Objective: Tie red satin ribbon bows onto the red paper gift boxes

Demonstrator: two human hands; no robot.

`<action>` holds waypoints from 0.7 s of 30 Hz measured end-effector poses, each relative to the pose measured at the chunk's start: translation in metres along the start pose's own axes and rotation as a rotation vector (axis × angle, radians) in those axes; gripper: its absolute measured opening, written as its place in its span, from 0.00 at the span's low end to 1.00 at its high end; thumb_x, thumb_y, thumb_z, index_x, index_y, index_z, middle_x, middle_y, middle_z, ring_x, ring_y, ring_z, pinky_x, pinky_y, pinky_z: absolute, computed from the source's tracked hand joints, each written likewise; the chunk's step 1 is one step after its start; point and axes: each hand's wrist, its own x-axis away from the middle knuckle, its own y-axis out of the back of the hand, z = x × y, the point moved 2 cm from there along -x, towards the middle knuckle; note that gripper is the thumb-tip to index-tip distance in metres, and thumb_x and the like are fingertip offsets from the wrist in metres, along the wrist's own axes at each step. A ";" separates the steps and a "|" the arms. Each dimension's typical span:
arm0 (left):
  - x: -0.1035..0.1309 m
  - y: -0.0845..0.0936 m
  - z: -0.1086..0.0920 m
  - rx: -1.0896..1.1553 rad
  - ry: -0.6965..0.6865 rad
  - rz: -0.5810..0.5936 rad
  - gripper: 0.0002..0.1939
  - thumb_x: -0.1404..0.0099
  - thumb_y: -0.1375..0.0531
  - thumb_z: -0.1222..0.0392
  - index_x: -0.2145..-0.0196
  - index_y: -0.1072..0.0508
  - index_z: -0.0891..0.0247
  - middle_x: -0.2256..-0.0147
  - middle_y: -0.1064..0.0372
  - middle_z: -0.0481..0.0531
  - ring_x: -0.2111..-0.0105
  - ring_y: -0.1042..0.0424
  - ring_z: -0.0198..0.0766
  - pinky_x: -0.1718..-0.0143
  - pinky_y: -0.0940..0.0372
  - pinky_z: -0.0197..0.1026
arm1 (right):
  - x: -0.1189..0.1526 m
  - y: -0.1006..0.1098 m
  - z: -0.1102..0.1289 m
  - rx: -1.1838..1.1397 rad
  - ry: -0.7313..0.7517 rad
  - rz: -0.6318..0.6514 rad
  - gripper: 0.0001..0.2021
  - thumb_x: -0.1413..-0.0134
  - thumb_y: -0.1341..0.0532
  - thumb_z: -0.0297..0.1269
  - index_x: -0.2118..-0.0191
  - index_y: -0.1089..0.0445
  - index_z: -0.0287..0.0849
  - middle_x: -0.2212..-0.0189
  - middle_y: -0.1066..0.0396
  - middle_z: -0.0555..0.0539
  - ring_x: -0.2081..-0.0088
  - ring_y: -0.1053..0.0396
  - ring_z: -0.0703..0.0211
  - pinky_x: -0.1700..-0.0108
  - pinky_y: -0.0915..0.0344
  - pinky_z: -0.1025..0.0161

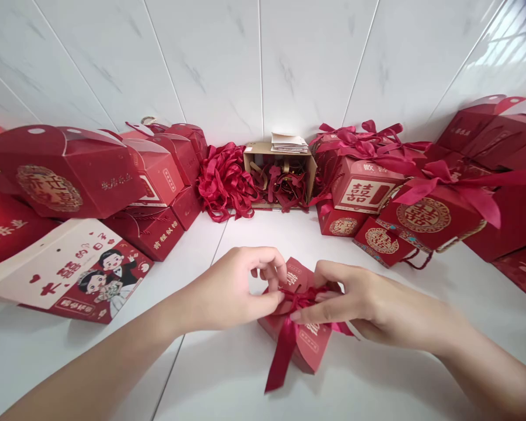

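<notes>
A small red gift box point(309, 348) with gold lettering stands on the white surface in front of me. Dark red ribbon point(284, 354) crosses its top, with a loop at the knot and one tail hanging down the near side. My left hand point(241, 289) pinches a part of the ribbon at the left of the knot between thumb and fingertips. From the other side my right hand point(355, 298) has its fingers closed around the ribbon at the knot, thumb against the box top. The right fingertips are partly hidden.
A heap of loose red ribbons point(225, 181) lies beside an open cardboard box point(311, 175) holding small red pieces. Stacked red gift boxes point(74, 175) line the left, with a white-lidded box point(56, 263) in front. Bow-tied boxes point(425, 216) are piled at right. Behind is a tiled wall point(219, 64).
</notes>
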 end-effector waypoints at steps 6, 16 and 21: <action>-0.006 0.004 0.006 -0.006 0.023 0.038 0.03 0.42 0.42 0.66 0.69 0.32 0.60 0.69 0.33 0.45 0.66 0.35 0.34 0.62 0.38 0.37 | -0.002 -0.010 -0.001 -0.013 0.036 0.013 0.26 0.46 0.50 0.16 0.47 0.30 0.48 0.61 0.39 0.45 0.64 0.38 0.63 0.65 0.38 0.70; -0.004 0.000 0.003 -0.121 -0.074 0.150 0.05 0.42 0.45 0.68 0.69 0.34 0.60 0.65 0.38 0.46 0.64 0.35 0.35 0.60 0.38 0.37 | -0.004 -0.013 0.005 0.108 0.000 0.060 0.22 0.41 0.49 0.21 0.45 0.32 0.47 0.56 0.36 0.43 0.60 0.36 0.60 0.63 0.36 0.67; -0.004 -0.003 0.004 -0.204 -0.153 0.202 0.05 0.41 0.45 0.68 0.67 0.34 0.60 0.64 0.42 0.49 0.58 0.38 0.39 0.58 0.38 0.39 | -0.004 -0.015 0.002 0.056 0.032 -0.006 0.19 0.39 0.48 0.23 0.49 0.29 0.47 0.58 0.36 0.44 0.61 0.36 0.62 0.63 0.36 0.68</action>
